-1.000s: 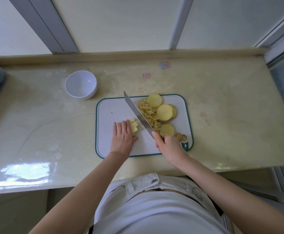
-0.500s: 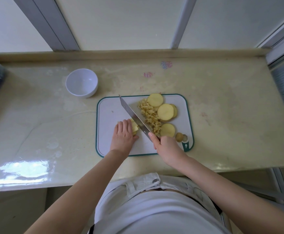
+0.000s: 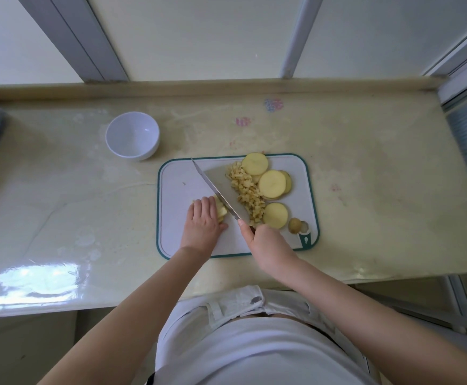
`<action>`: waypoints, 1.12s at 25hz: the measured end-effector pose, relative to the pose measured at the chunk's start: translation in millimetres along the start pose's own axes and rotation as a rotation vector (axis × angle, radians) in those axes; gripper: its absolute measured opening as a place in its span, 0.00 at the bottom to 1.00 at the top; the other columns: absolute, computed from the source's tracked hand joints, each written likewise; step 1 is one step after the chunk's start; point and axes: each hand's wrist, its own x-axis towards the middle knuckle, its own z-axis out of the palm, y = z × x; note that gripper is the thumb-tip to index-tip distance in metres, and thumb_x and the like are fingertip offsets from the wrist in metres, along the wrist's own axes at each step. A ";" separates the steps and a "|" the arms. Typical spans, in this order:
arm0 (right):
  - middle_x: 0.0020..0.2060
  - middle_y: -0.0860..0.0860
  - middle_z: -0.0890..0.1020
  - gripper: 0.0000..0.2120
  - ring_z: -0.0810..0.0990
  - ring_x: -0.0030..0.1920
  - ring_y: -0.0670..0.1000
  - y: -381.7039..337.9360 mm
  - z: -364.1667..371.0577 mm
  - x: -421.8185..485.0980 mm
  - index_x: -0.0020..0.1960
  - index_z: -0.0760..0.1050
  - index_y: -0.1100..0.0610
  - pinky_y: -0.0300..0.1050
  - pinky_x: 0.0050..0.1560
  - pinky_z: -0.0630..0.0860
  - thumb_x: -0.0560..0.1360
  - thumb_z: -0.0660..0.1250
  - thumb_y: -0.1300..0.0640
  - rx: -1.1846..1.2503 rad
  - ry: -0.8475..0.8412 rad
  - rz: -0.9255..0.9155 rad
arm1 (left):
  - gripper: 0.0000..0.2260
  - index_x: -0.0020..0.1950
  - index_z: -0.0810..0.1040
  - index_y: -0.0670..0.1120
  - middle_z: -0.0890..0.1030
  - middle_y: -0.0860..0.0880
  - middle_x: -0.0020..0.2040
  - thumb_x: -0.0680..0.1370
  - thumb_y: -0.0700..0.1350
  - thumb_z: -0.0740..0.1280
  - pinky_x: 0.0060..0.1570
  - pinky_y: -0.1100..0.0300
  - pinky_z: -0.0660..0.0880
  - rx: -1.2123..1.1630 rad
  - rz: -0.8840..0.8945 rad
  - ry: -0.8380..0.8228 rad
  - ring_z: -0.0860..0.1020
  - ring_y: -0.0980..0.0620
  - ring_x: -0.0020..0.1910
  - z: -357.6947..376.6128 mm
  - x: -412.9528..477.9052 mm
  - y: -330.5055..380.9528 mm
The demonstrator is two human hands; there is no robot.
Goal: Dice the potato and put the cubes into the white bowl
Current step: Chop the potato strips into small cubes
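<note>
My right hand (image 3: 268,245) grips the knife (image 3: 222,187), its blade now shifted left against the potato strips (image 3: 222,211) that my flat left hand (image 3: 203,222) presses onto the cutting board (image 3: 176,184).

A person's left hand (image 3: 201,221) is pressing its fingers onto a small stack of potato strips (image 3: 222,210) on the teal-rimmed cutting board (image 3: 179,184). The right hand (image 3: 269,243) is gripping a knife (image 3: 219,190), whose blade is slanting against the strips' right side. Potato cubes (image 3: 247,190) and round potato slices (image 3: 271,184) are lying right of the blade. The white bowl (image 3: 154,145) is standing on the countertop (image 3: 365,176), beyond the board's far left corner.
</note>
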 end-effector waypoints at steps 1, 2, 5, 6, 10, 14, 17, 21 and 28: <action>0.27 0.52 0.68 0.28 0.69 0.31 0.55 1.6 2.3 1.6 0.31 0.61 0.56 0.44 0.32 0.64 0.80 0.48 0.37 -0.001 0.003 -0.001 | 0.32 0.63 0.67 0.34 0.76 0.40 0.50 0.71 0.58 0.69 0.53 0.51 0.75 0.009 0.001 -0.011 0.75 0.42 0.49 0.1 -0.2 0.1; 0.27 0.52 0.68 0.28 0.70 0.33 0.55 3.5 4.3 3.1 0.31 0.61 0.56 0.44 0.35 0.65 0.79 0.48 0.37 0.000 0.007 -0.003 | 0.32 0.63 0.70 0.34 0.76 0.40 0.51 0.71 0.58 0.69 0.53 0.51 0.75 0.019 0.002 -0.020 0.76 0.42 0.50 -0.1 -0.3 0.2; 0.27 0.53 0.68 0.28 0.70 0.33 0.55 6.9 7.5 5.8 0.30 0.61 0.56 0.45 0.33 0.64 0.80 0.49 0.38 0.013 0.002 -0.014 | 0.31 0.62 0.73 0.34 0.77 0.40 0.50 0.70 0.57 0.69 0.53 0.51 0.75 0.023 -0.005 -0.029 0.76 0.42 0.49 -0.4 -0.2 0.1; 0.27 0.53 0.68 0.28 0.70 0.33 0.55 7.2 7.9 7.1 0.30 0.61 0.56 0.45 0.33 0.64 0.80 0.49 0.38 0.018 0.002 -0.018 | 0.31 0.62 0.73 0.34 0.77 0.40 0.50 0.70 0.57 0.70 0.53 0.51 0.75 0.026 -0.002 -0.031 0.76 0.42 0.49 -0.4 0.1 -0.1; 0.26 0.52 0.68 0.29 0.70 0.31 0.55 7.4 8.2 9.7 0.29 0.62 0.57 0.45 0.34 0.66 0.81 0.50 0.40 0.035 0.002 -0.027 | 0.31 0.63 0.72 0.34 0.76 0.41 0.50 0.71 0.57 0.68 0.53 0.51 0.75 0.028 0.008 -0.057 0.75 0.43 0.49 -0.6 -0.3 0.2; 0.25 0.52 0.68 0.28 0.67 0.26 0.51 12.4 5.9 10.7 0.28 0.62 0.56 0.45 0.29 0.63 0.81 0.50 0.41 0.067 -0.008 -0.035 | 0.29 0.62 0.73 0.34 0.76 0.40 0.50 0.72 0.56 0.65 0.53 0.50 0.75 0.013 0.011 -0.069 0.76 0.42 0.49 -3.8 -0.2 0.3; 0.26 0.53 0.67 0.24 0.65 0.27 0.52 13.6 -3.0 15.3 0.30 0.59 0.51 0.46 0.31 0.63 0.82 0.50 0.44 0.076 -0.057 -0.039 | 0.29 0.62 0.73 0.33 0.77 0.39 0.49 0.72 0.55 0.66 0.50 0.49 0.76 -0.005 0.026 -0.052 0.76 0.41 0.48 -4.7 -0.4 -1.3; 0.23 0.53 0.67 0.30 0.67 0.25 0.52 15.7 -2.6 15.3 0.27 0.61 0.59 0.47 0.30 0.63 0.82 0.49 0.42 0.059 0.001 -0.080 | 0.31 0.65 0.70 0.33 0.76 0.39 0.51 0.73 0.57 0.67 0.49 0.50 0.74 -0.020 0.072 -0.070 0.75 0.41 0.49 -6.6 -3.4 -8.5; 0.23 0.53 0.69 0.30 0.70 0.26 0.54 21.5 -8.4 15.3 0.27 0.63 0.59 0.47 0.31 0.66 0.81 0.50 0.41 0.099 0.057 -0.055 | 0.27 0.63 0.71 0.33 0.77 0.38 0.48 0.74 0.54 0.61 0.40 0.51 0.74 -0.001 0.079 -0.054 0.76 0.40 0.45 -3.9 -1.5 -9.3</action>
